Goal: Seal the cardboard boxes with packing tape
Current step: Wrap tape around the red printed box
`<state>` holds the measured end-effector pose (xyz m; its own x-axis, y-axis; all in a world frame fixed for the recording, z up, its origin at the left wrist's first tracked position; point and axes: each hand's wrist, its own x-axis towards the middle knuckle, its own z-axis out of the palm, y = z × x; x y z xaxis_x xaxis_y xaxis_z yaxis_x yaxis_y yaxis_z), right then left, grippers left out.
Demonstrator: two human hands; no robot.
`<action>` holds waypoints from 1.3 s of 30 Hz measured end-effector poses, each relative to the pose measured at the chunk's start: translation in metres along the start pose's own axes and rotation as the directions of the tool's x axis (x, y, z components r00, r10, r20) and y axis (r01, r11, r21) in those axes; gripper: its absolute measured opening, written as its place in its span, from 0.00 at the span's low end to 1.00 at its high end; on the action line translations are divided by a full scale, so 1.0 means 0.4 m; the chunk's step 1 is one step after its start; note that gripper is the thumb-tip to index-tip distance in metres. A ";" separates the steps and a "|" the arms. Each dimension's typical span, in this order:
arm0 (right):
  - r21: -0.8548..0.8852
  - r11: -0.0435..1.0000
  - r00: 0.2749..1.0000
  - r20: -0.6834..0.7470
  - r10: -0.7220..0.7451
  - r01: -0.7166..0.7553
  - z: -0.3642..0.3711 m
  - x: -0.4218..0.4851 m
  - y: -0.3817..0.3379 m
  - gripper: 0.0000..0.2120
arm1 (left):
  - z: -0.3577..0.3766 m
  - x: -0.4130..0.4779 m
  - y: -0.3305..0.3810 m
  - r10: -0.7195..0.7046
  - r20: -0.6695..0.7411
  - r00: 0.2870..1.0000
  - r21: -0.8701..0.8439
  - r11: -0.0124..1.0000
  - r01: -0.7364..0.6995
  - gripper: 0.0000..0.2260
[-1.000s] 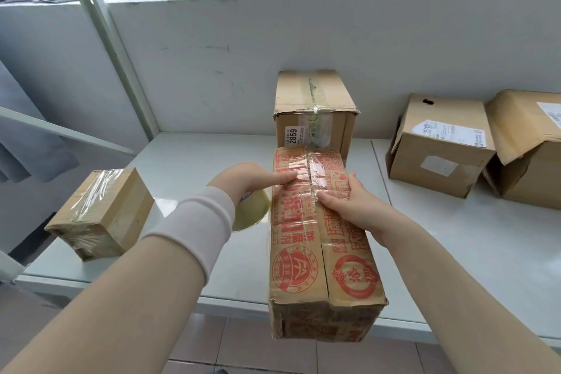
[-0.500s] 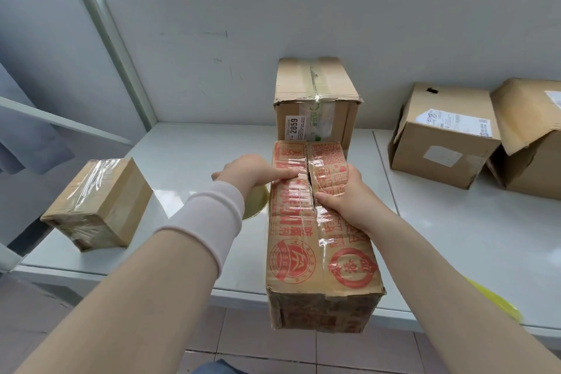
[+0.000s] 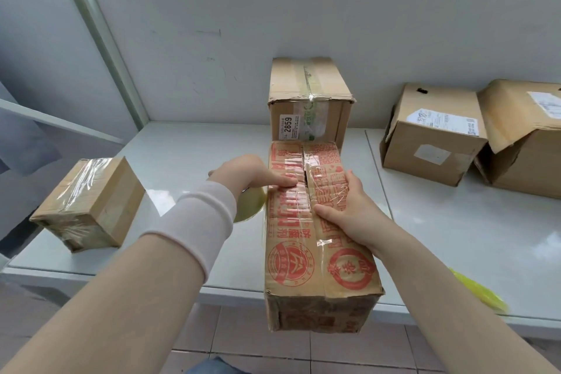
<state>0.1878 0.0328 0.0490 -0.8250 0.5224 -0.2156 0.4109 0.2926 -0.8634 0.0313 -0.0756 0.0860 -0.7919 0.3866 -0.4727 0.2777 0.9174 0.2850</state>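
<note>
Crept slightly nearer along the seam since half a second ago: left index fingertip and right thumb alike. No shift of the printed box on the table.

Left hand: index finger straight, tip pressed on the clear tape just left of the seam. Other fingers curled down around the tape roll, which hangs against the box's left side, mostly hidden under the hand. White cuff round that wrist.

Right hand: spread open and laid flat on the right flap, thumb lying along the seam, fingertips pointing far. Holding nothing, only pressing down.

Printed box: long, red-printed, lying lengthwise near to far at mid-table, near end jutting out past the table's near edge. Glossy tape over the far half of the top; near part of the seam bare cardboard.

Just beyond its far end, a labelled box against the wall, marked 2859. Far left, at the table's edge, a small taped box. Right, well apart, two plain boxes side by side. Near right edge, a yellow scrap, too blurred to tell what.
</note>
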 end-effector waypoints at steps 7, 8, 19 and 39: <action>0.015 1.000 1.000 0.027 -0.013 0.013 -0.015 0.010 -0.007 0.39 | 0.003 -0.022 -0.013 0.025 -0.071 0.997 -0.102 0.994 -0.032 0.31; 0.015 1.000 0.999 0.050 0.002 -0.003 -0.022 0.007 -0.016 0.40 | 0.000 -0.029 -0.019 0.032 -0.095 0.995 -0.146 0.988 -0.045 0.28; 0.040 0.919 0.916 -0.113 -0.385 0.392 0.018 -0.259 -0.159 0.20 | -0.063 -0.278 -0.038 0.057 -0.385 0.921 -0.875 0.293 -0.384 0.08; 0.013 0.886 0.877 -0.150 -0.456 0.463 -0.029 -0.361 -0.107 0.04 | -0.008 -0.405 0.017 0.288 -0.671 0.683 -0.584 0.362 -0.726 0.07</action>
<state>0.2938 -0.0457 0.1224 -0.8529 0.4450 0.2731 -0.0229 0.4907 -0.8711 0.1596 -0.1323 0.1670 -0.8259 0.4652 0.3187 0.3580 -0.0041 0.9337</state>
